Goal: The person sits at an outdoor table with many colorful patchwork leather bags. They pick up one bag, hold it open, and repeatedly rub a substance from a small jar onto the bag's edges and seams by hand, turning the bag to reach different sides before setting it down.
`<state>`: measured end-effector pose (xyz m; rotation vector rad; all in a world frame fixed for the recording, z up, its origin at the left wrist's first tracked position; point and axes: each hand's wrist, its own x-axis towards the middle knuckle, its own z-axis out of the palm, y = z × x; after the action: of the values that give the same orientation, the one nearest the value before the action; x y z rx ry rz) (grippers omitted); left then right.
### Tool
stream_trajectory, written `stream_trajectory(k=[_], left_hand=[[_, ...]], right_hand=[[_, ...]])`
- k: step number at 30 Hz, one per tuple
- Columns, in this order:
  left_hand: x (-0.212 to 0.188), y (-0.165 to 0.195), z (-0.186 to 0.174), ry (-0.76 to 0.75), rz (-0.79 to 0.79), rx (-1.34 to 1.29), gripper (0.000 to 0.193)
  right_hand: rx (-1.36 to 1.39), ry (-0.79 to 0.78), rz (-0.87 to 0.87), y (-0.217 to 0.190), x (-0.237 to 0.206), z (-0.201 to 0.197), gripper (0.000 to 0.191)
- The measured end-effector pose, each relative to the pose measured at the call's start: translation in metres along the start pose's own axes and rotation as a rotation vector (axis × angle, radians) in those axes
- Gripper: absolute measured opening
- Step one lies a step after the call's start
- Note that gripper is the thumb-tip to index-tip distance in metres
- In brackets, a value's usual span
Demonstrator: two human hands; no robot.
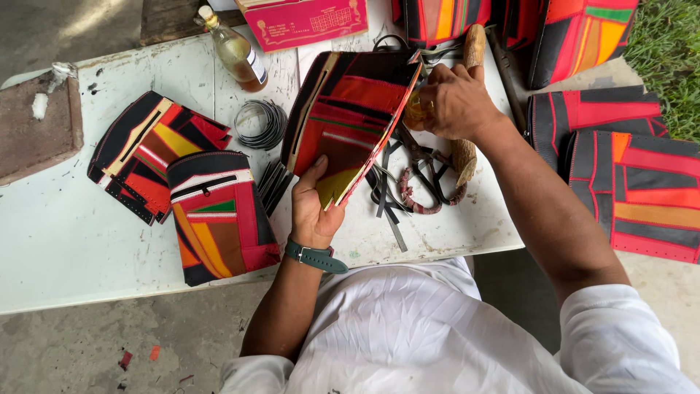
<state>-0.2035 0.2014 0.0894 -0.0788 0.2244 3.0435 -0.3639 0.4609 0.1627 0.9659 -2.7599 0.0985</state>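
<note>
My left hand (313,208) grips the near edge of a patchwork leather panel (350,117) in red, black and yellow, holding it tilted up over the white table (65,233). My right hand (456,98) is closed at the panel's far right edge, pinching something small and amber-coloured that I cannot make out. A green watch is on my left wrist. Under the panel lie black leather strips (386,201) and scissors with wrapped handles (423,182).
Two finished patchwork pieces (219,215) (149,153) lie left on the table beside a coil of thin wire rings (260,124). A glass bottle (237,51), a pink box (306,22) and more patchwork panels (627,182) lie around. Grass is at top right.
</note>
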Motion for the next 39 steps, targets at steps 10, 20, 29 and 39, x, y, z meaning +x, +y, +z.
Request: stream_trajectory(k=[10, 20, 29, 39], left_hand=[[-0.002, 0.000, -0.017, -0.160, -0.053, -0.129, 0.021], [0.000, -0.004, -0.011, -0.278, -0.077, -0.165, 0.019], [0.008, -0.002, -0.023, 0.088, 0.061, 0.017, 0.019], [0.005, 0.004, -0.023, 0.125, 0.127, -0.005, 0.021]], right_hand=[[0.832, 0.491, -0.158, -0.056, -0.100, -0.087, 0.077], [0.375, 0.411, -0.174, -0.099, -0.093, -0.096, 0.077], [0.329, 0.434, -0.258, -0.136, -0.105, -0.088, 0.063], [0.440, 0.412, -0.240, -0.106, -0.102, -0.089, 0.035]])
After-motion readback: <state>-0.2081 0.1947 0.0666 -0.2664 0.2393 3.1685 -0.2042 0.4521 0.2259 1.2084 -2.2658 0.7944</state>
